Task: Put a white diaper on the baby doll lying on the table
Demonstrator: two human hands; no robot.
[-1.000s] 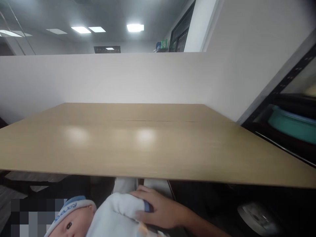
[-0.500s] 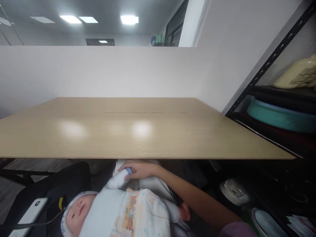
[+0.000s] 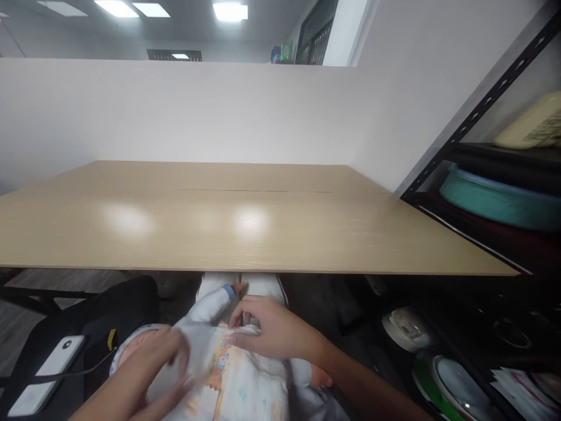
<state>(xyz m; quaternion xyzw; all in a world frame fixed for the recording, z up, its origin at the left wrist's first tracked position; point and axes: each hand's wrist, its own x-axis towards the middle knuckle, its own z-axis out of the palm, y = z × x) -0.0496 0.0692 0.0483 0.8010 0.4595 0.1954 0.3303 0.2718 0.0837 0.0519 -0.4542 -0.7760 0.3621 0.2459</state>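
Observation:
A baby doll lies on its back across the person's lap, below the desk edge. It wears a white top (image 3: 205, 310) with blue cuffs and a patterned diaper (image 3: 258, 386) with an orange cartoon strip. My right hand (image 3: 267, 327) is at the diaper's upper edge, thumb and fingers curled around it. Over the doll's chest hovers my left hand (image 3: 162, 362), blurred, with its thumb apart from the bent fingers. It hides most of the doll's head (image 3: 131, 345); whether it touches the top is unclear.
A wooden desk (image 3: 193, 234) spans the view ahead. At left, a white phone (image 3: 48, 374) with a black cable (image 3: 83, 373) lies on a dark seat (image 3: 123, 310). Black shelving (image 3: 495, 93) at right holds a teal basin (image 3: 499, 199); round containers (image 3: 407, 330) stand lower.
My right hand has left the doll's cuffed arm and moved down to the diaper's edge. My left hand has come into view from below. The view has tilted slightly downward.

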